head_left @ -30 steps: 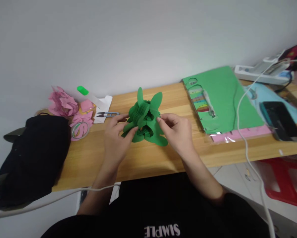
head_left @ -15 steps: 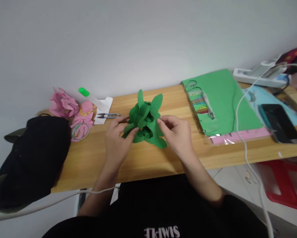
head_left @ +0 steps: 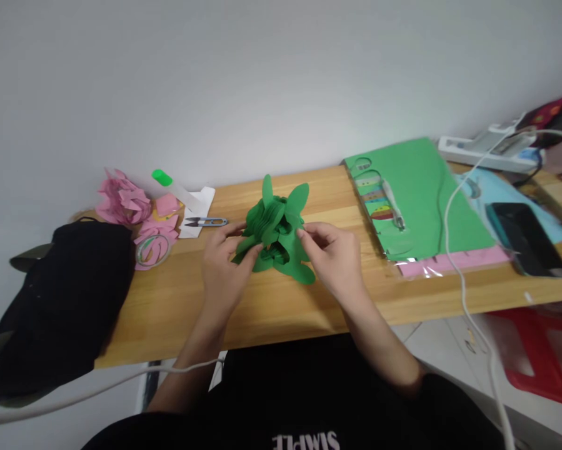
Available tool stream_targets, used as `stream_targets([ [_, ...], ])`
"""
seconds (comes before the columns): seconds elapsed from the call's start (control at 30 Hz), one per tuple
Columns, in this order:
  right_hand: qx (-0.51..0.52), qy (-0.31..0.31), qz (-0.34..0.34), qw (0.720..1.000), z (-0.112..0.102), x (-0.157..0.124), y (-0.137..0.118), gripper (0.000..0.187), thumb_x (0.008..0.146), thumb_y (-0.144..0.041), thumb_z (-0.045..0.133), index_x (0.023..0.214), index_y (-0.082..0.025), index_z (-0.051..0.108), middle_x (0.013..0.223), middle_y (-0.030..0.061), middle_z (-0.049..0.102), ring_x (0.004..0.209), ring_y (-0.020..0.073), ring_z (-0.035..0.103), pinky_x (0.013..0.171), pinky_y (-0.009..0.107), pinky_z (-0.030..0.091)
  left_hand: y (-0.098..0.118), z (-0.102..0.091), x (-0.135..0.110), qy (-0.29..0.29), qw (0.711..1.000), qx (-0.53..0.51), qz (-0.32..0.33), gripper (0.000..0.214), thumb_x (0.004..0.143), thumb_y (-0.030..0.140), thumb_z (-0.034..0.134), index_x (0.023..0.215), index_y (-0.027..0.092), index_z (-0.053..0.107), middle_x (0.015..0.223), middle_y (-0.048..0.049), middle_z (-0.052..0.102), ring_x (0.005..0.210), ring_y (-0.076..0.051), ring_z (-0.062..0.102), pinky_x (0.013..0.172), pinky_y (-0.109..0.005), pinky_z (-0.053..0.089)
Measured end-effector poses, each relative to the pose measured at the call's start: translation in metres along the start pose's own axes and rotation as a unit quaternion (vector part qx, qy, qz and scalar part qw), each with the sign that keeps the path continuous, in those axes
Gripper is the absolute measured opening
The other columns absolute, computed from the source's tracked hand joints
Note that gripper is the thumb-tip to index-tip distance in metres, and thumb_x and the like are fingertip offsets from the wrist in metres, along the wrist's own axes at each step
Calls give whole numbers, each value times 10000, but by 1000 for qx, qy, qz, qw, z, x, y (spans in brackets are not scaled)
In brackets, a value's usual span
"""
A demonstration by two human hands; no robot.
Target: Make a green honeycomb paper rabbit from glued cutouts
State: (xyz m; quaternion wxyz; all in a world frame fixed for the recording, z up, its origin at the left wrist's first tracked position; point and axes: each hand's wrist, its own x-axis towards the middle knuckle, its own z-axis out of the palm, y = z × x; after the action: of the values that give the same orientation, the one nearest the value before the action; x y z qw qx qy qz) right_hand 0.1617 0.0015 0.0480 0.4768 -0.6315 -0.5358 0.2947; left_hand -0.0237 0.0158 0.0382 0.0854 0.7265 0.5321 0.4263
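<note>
A green paper flower (head_left: 277, 232) with layered, rounded petals sits at the middle of the wooden table (head_left: 281, 322). My left hand (head_left: 228, 259) grips its left side, thumb in front and fingers bent behind the petals. On the right edge, my right hand (head_left: 330, 253) pinches a petal between thumb and forefinger. The underside of the flower is hidden. Left of it lie small thread snips (head_left: 208, 222) on a piece of white paper (head_left: 200, 203).
To the left are a glue stick (head_left: 180, 190), crumpled pink paper (head_left: 124, 197), a tape roll (head_left: 153, 251) and a black bag (head_left: 67, 300). Rightward lie a pack of green paper (head_left: 421, 200), a phone (head_left: 529, 237), a power strip (head_left: 489, 153) and a white cable (head_left: 463, 294).
The whole view has shifted slightly, so everything sits a little lower. Both hands keep their hold on the green paper flower, with hardly any movement.
</note>
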Motion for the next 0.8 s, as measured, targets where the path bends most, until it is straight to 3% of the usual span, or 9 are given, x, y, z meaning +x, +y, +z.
stream_targets([
  [0.8,-3,3,1,1000,0,1,1,190,808,-293,599,806,-186,756,737,52,766,630,187,694,570,275,471,2,1,1,-10,999,-31,-33,50,781,267,727,770,218,728,1005,-38,724,962,-206,681,876,-385,564],
])
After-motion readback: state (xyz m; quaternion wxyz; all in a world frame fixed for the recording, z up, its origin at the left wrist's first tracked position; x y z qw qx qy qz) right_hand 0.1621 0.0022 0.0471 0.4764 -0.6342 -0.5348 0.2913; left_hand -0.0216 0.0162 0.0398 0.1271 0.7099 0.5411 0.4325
